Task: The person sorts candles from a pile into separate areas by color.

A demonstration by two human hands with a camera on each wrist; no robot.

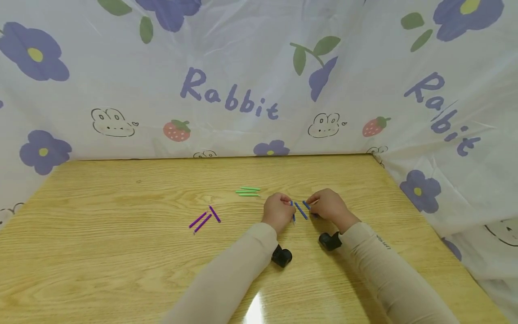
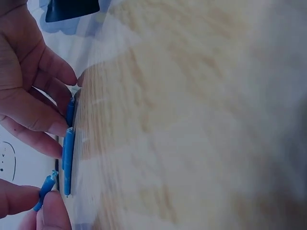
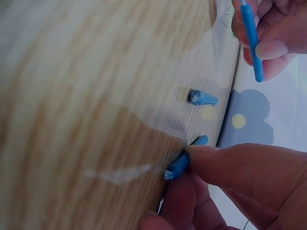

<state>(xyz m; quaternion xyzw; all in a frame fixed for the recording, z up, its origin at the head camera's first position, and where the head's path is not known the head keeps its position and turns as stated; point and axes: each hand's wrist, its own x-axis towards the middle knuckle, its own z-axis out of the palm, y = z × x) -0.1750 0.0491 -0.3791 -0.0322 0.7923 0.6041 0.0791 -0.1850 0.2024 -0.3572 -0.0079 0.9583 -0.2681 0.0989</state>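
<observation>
Between thumb and fingertips, my left hand [image 1: 278,212] pinches a thin blue candle [image 3: 252,45], which the right wrist view shows held off the table with its wick end up. My right hand [image 1: 329,209] pinches another blue candle [image 3: 179,164] that lies low at the tabletop. A third blue candle [image 1: 301,210] rests on the wood between the two hands, touched by neither in the head view; the left wrist view has this candle [image 2: 69,162] too. The fingers partly cover both held candles.
Three purple candles [image 1: 200,220] lie loosely on the wooden table [image 1: 121,265], left of the hands. Three green candles [image 1: 247,191] lie side by side farther back. A white printed curtain [image 1: 226,130] stands behind and at the right. Black cameras are strapped at both wrists.
</observation>
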